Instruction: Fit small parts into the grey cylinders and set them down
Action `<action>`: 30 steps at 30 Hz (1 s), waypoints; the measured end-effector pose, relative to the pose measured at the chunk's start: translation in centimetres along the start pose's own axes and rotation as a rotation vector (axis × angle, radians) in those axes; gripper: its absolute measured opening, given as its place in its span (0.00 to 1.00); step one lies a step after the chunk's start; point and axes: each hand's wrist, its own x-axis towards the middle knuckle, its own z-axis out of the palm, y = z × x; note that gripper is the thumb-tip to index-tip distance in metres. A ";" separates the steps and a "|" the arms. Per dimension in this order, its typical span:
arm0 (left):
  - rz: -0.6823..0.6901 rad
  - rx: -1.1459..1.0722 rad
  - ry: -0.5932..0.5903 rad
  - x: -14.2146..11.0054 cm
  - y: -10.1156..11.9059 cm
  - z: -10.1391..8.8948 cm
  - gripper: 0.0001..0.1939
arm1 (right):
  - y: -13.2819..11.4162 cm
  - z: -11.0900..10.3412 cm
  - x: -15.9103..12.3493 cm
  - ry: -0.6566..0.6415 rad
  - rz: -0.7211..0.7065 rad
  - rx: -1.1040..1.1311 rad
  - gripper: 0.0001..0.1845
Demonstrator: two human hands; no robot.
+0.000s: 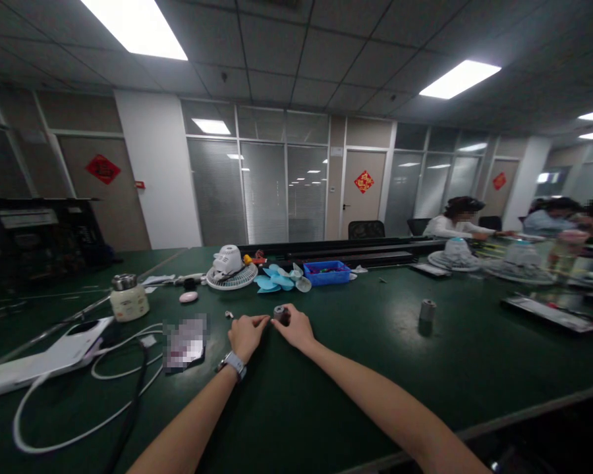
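The green bench point(474, 368) fills the lower view, its near edge slanting up toward the right; dark rails point(348, 255) bound the far side. Open surface lies between the right forearm and the 2nd gray cylinder point(427, 309), which stands upright well apart on the right. On the left, a white cable point(79, 436) loops beside the left forearm and narrows the room there. Ahead, beyond the hands, sit a white fan point(227, 264), a blue tray point(329, 279) and light-blue fan blades point(277, 280); a cream jar point(130, 304) stands farther left.

The right hand point(298, 330) has its fingers closed around 1 gray metal cylinder point(279, 312), upright in the middle ahead of the person; I cannot tell whether its base touches the bench. The left hand point(246, 336) holds its thumb and forefinger nearly together, just beside the right thumb; I cannot tell whether anything small is between them.
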 end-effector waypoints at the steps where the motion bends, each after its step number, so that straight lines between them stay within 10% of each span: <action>1: 0.008 0.026 -0.013 -0.1 0.1 -0.1 0.20 | 0.0 0.0 0.0 0.000 0.000 -0.002 0.21; 30: 0.050 0.074 -0.061 -0.9 0.7 -0.6 0.18 | 3.9 -3.8 0.0 0.082 0.030 0.061 0.21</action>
